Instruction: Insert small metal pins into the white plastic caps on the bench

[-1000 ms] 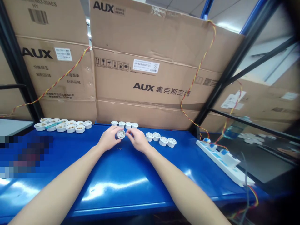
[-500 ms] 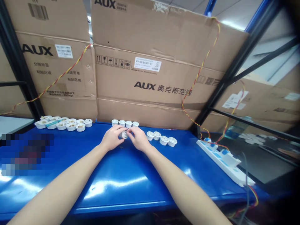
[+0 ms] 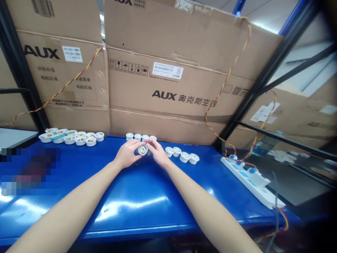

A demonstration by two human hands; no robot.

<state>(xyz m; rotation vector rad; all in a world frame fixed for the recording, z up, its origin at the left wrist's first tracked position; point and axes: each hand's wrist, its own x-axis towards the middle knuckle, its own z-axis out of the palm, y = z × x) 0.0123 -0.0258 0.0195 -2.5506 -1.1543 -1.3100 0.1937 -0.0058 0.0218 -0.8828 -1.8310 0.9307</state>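
Note:
My left hand (image 3: 127, 154) and my right hand (image 3: 158, 151) meet above the blue table, both gripping a small white round plastic cup (image 3: 142, 149) by its sides. Its open end faces up towards me, showing a metallic-looking centre. Just behind my fingers stands a row of several similar white cups (image 3: 140, 137). Several more (image 3: 182, 155) stand to the right of my right hand. Neither group touches my hands.
At the far left, a cluster of several white cups (image 3: 71, 137) holds brownish contents. A white power strip (image 3: 244, 176) with red-and-yellow twisted wire (image 3: 223, 92) lies at the right end of the blue table (image 3: 131, 207). Cardboard AUX boxes (image 3: 163, 80) stand behind, and a pixelated patch (image 3: 28, 172) covers the left.
The white cup has turned in my fingers so its open end faces me, and it has shifted slightly right. My hands have drawn closer together around it.

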